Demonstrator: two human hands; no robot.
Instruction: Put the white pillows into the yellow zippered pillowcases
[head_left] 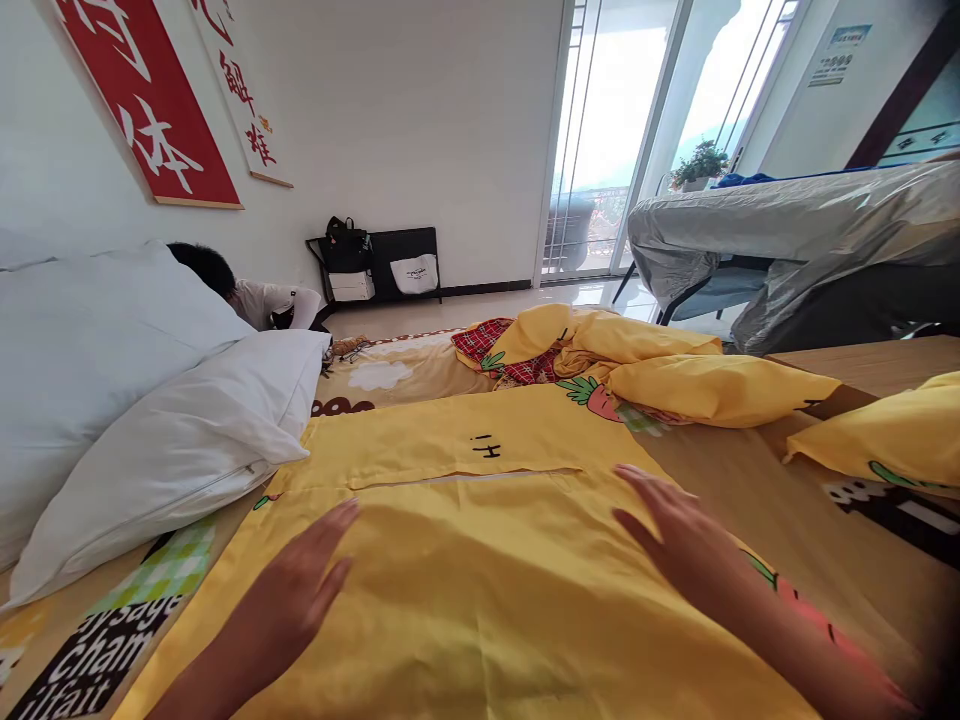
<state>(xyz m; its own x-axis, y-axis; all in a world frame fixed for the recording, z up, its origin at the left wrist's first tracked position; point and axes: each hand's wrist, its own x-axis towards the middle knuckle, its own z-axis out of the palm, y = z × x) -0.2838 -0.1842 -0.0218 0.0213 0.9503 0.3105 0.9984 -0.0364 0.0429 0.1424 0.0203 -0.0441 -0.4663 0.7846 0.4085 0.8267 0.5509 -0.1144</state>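
Observation:
Spread out in front of me is a yellow pillowcase (465, 560) with a slit opening across it and a small "Hi" print near the far end. My left hand (304, 570) rests at the left end of the slit, fingers stretched out. On the opposite side my right hand (671, 525) lies by the slit's right end, its fingers apart too. Neither hand grips anything. White pillows, one lower (187, 440) and one upper (97, 330), are stacked to the left of the pillowcase.
Crumpled yellow bedding (660, 370) lies beyond at the right, with another yellow piece (885, 435) nearer the right edge. A patterned sheet (840, 570) lies underneath. A person (270, 300) crouches behind the pillows. A plastic-covered table (795, 220) stands at the far right.

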